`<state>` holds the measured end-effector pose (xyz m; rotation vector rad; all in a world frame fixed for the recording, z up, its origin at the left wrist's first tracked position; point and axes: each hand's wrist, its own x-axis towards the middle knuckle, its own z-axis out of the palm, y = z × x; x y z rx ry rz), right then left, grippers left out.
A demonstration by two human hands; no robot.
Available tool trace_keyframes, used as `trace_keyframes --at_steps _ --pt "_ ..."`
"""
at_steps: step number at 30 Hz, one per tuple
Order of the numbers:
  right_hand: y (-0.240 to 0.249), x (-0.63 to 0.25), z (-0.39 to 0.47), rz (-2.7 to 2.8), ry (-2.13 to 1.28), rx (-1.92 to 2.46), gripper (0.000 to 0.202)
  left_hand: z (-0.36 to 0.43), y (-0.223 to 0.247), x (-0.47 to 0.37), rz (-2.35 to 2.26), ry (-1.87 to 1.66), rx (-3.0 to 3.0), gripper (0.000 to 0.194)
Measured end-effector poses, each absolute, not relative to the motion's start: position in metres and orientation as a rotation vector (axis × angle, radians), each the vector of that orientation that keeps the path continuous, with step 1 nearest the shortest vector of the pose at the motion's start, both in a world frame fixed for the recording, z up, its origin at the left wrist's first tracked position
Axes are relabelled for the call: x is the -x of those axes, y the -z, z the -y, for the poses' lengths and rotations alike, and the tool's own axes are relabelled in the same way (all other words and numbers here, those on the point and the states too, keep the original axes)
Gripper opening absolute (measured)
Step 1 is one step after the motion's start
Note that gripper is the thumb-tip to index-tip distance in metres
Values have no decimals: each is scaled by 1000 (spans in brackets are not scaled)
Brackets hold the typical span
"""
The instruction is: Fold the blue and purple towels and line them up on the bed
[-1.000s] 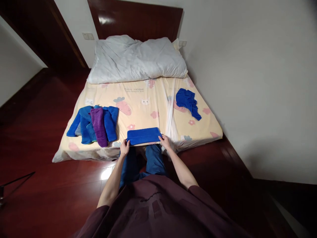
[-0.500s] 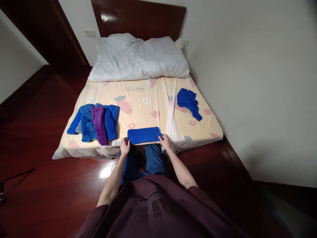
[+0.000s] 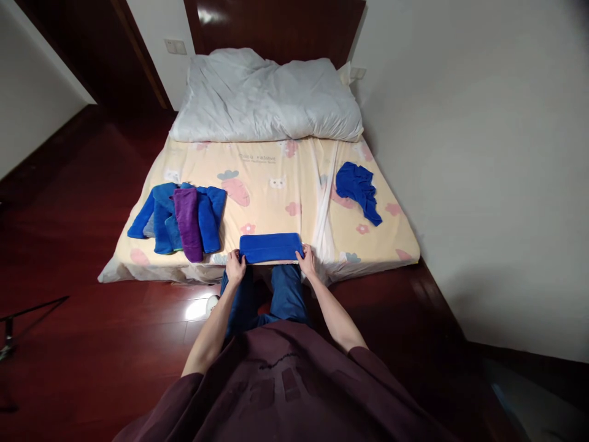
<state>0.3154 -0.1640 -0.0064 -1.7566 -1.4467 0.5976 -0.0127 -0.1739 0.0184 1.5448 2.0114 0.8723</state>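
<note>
The bed (image 3: 267, 215) carries everything, and its soft, sloping near edge is the likeliest source of trouble: anything set down there could slide toward the floor. The pale quilt (image 3: 267, 104), bunched against the headboard, lies well apart and poses little risk. At the left, the pile of cloths (image 3: 164, 212) overlaps loosely near the front edge; a brush from the left forearm could push part of it off. The folded blue cloth (image 3: 270, 247) lies flat along the near edge, in front of the person's legs; whether it overhangs cannot be told. If it were pulled unevenly, its layers could skew, and a knee against the mattress could nudge it. The purple cloth (image 3: 188, 224), topmost on the pile, looks the easiest to dislodge. The crumpled blue cloth (image 3: 358, 187), near the right side, could slip toward the wall if the sheet were tugged. The left hand (image 3: 235, 267) and the right hand (image 3: 307, 261) each pinch an end of the folded piece, their fingers closed on its near corners; one side loosening too soon could leave a crooked edge.
</note>
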Motion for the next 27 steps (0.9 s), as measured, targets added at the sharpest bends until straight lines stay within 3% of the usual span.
trace_keyframes --at_steps 12,27 --pt "-13 -297 181 1725 -323 1720 34 178 -33 10 -2041 -848 -1800 34" --pt "-7 -316 181 1793 -505 1570 45 180 -19 21 -1655 -856 -1927 46"
